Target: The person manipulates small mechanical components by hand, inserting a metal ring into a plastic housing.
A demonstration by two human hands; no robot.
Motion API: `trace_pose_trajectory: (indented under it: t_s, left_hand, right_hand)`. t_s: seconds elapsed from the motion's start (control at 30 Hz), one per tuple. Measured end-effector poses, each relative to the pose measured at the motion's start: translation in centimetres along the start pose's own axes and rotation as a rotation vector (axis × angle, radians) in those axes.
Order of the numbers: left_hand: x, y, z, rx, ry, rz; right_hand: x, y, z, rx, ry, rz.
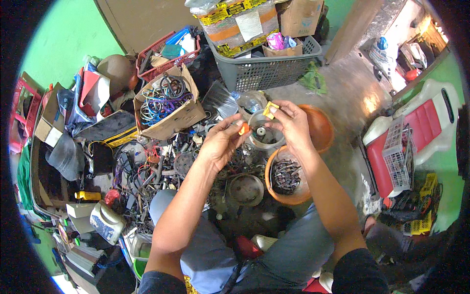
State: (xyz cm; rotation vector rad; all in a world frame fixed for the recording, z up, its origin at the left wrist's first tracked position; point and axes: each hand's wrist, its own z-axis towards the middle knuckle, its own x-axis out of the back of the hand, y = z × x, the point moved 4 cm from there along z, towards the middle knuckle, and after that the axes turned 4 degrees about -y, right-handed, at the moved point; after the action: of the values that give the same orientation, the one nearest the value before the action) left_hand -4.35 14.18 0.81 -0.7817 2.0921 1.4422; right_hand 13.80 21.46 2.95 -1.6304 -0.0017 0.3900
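Between the fingertips of my left hand [221, 140] is a small orange piece [244, 129], its kind too small to make out. My right hand [294, 126] pinches a small yellow angular piece [270, 110], seemingly plastic. Both hands are raised in front of me, a little apart, the right slightly higher. Below and between them stands a clear round tub [265, 142] with a round metal-looking part inside. Under my right wrist is an orange bowl [293, 198] of dark small parts. Another orange bowl [320, 128] lies behind that wrist.
A wide heap of cables and small parts [156, 171] spreads at left. Behind it stand a cardboard box [169, 128] of cables and a grey basket [264, 73]. A round pan [246, 190] sits before my knees. At right are a red-and-white seat [426, 127] and a white crate [395, 161].
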Motion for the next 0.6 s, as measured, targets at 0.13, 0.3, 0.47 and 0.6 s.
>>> trace_pose_trajectory:
  t_s: [0.13, 0.3, 0.47, 0.6]
  left_hand:
    - [0.6, -0.3, 0.4, -0.023, 0.032, 0.019]
    - [-0.3, 0.3, -0.7, -0.102, 0.028, 0.456]
    - [-2.8, 1.9, -2.8, -0.525, 0.215, 1.568]
    - [-2.1, 1.9, -2.5, -0.437, 0.18, 1.632]
  right_hand:
    - [1.0, 0.4, 0.0, -0.067, 0.025, -0.009]
    - [1.6, 1.2, -0.2, -0.153, 0.018, 0.024]
    - [3.2, 4.2, 1.2, -0.123, -0.116, -0.303]
    - [5.0, 7.6, 3.0, -0.183, -0.102, -0.446]
